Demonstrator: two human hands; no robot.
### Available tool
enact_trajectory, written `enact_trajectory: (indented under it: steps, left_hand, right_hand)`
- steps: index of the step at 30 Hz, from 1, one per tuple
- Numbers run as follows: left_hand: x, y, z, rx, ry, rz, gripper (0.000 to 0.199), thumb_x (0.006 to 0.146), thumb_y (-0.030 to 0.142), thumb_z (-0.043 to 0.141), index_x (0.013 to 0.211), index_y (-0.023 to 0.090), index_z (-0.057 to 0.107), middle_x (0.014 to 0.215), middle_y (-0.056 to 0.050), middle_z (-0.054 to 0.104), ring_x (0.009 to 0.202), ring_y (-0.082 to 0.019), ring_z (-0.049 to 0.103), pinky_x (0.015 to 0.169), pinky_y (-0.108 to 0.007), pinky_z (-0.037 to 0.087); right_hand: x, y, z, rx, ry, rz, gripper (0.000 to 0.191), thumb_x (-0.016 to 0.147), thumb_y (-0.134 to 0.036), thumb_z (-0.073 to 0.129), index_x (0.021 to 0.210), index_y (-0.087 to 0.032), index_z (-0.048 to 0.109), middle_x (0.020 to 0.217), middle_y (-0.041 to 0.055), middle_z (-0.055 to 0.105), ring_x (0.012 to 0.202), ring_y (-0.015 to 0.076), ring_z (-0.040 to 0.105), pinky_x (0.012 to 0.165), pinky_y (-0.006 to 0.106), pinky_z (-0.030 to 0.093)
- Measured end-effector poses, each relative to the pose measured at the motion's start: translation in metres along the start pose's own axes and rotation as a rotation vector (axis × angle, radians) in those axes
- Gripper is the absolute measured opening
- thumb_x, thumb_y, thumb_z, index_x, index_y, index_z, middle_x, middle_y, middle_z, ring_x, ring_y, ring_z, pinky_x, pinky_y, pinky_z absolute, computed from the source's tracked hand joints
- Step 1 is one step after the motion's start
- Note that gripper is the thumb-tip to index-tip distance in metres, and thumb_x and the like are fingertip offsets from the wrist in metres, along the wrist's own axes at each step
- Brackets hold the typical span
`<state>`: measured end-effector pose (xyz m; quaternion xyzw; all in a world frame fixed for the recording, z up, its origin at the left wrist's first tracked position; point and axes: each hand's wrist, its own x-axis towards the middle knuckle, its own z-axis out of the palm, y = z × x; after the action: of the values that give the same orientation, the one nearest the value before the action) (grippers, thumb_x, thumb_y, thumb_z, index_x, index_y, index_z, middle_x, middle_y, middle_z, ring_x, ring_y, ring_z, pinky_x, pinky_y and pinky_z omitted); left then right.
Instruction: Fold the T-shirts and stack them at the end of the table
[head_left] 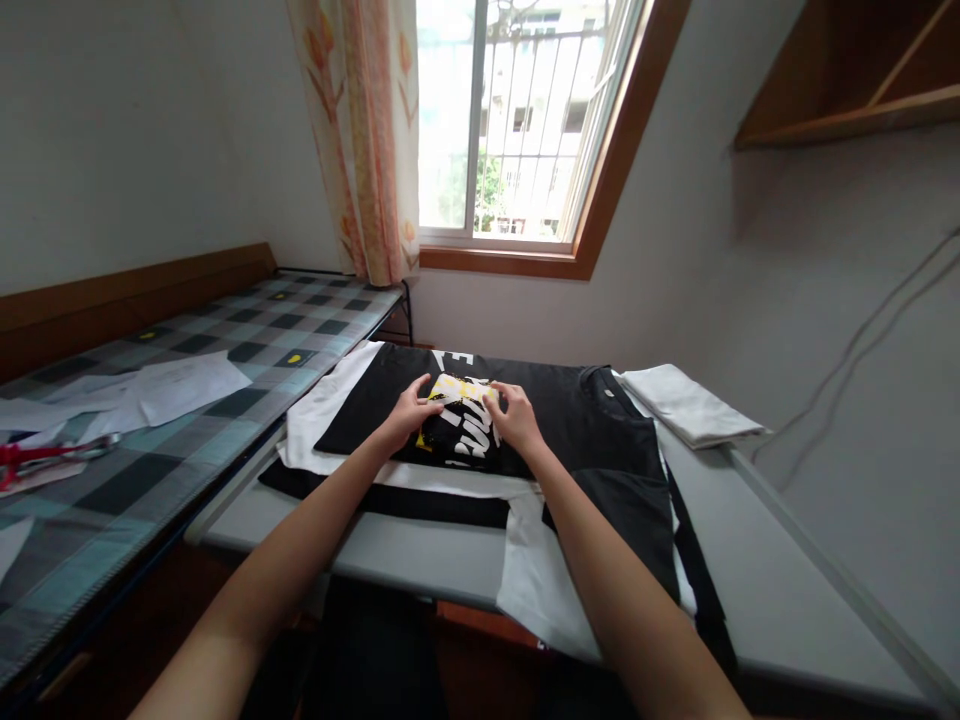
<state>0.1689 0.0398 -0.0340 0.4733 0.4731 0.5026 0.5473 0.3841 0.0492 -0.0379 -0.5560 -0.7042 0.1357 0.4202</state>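
Note:
A small folded black T-shirt (466, 432) with white and yellow print lies near the middle of the table. My left hand (407, 415) grips its left side, thumb and fingers curved at the edge. On the opposite side, my right hand (516, 418) holds the right edge with thumb and bent fingers. Beneath the bundle a black T-shirt (555, 400) is spread flat, its collar toward the right. A white T-shirt (322, 415) shows from under it, with one white sleeve (536, 575) hanging over the front edge. Another black garment (420, 507) peeks out lowest.
The grey table (795, 570) holds a folded white cloth (686, 402) at the back right. To the left, a bed with a checked cover (225, 400) bears papers (172, 390) and a red-handled tool (45, 455). Behind are a window (525, 130) and a curtain (367, 140).

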Motion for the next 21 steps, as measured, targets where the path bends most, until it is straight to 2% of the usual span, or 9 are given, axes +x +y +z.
enact_trajectory:
  steps: [2, 5, 7, 12, 16, 21]
  left_hand:
    - [-0.002, 0.007, -0.004, 0.092, -0.018, 0.028, 0.085, 0.065, 0.017, 0.076, 0.142, 0.018, 0.041, 0.085, -0.005, 0.072, 0.074, -0.017, 0.067, 0.067, -0.025, 0.053]
    - [-0.006, 0.015, -0.012, 0.339, -0.052, -0.023, 0.061, 0.070, 0.023, 0.071, 0.129, 0.017, 0.058, 0.087, -0.006, 0.071, 0.072, -0.016, 0.064, 0.052, -0.019, 0.046]
    - [-0.008, 0.018, -0.015, 0.464, -0.041, -0.056, 0.053, 0.072, 0.026, 0.068, 0.124, 0.017, 0.063, 0.094, -0.009, 0.070, 0.076, -0.017, 0.063, 0.046, -0.017, 0.041]
    - [-0.017, 0.029, -0.017, 0.497, -0.120, 0.026, 0.056, 0.071, 0.032, 0.070, 0.124, 0.015, 0.064, 0.119, -0.012, 0.065, 0.087, -0.020, 0.062, 0.046, -0.017, 0.042]
    - [-0.020, 0.035, -0.020, 0.478, -0.142, 0.091, 0.054, 0.069, 0.035, 0.071, 0.119, 0.015, 0.067, 0.115, -0.011, 0.067, 0.084, -0.020, 0.063, 0.049, -0.019, 0.046]
    - [-0.011, 0.023, -0.022, 0.620, -0.085, 0.079, 0.055, 0.069, 0.042, 0.070, 0.115, 0.012, 0.069, 0.108, -0.013, 0.070, 0.084, -0.023, 0.065, 0.050, -0.024, 0.050]
  right_hand:
    - [-0.007, 0.007, 0.007, 0.010, -0.059, -0.027, 0.046, 0.087, -0.043, 0.055, 0.124, -0.017, 0.062, 0.126, 0.0159, 0.057, 0.120, 0.0260, 0.054, 0.104, 0.040, 0.041]
    - [-0.013, 0.009, 0.013, -0.002, -0.183, -0.048, 0.054, 0.088, -0.050, 0.053, 0.133, -0.019, 0.057, 0.139, 0.0153, 0.048, 0.132, 0.0268, 0.043, 0.109, 0.040, 0.035]
    - [-0.016, 0.008, 0.014, -0.034, -0.239, -0.043, 0.059, 0.087, -0.054, 0.053, 0.136, -0.021, 0.055, 0.147, 0.0143, 0.040, 0.138, 0.0282, 0.036, 0.112, 0.042, 0.031]
    - [-0.020, 0.004, 0.011, -0.086, -0.318, -0.053, 0.067, 0.087, -0.059, 0.050, 0.142, -0.020, 0.049, 0.159, 0.0119, 0.020, 0.145, 0.0301, 0.022, 0.116, 0.043, 0.024]
    - [-0.019, 0.002, 0.010, -0.061, -0.341, -0.127, 0.067, 0.091, -0.058, 0.043, 0.144, -0.018, 0.045, 0.160, 0.0128, 0.018, 0.146, 0.0259, 0.017, 0.117, 0.039, 0.021]
    - [-0.020, 0.002, 0.013, -0.160, -0.426, -0.131, 0.066, 0.092, -0.061, 0.039, 0.145, -0.021, 0.043, 0.160, 0.0136, 0.016, 0.147, 0.0278, 0.009, 0.115, 0.051, 0.016]
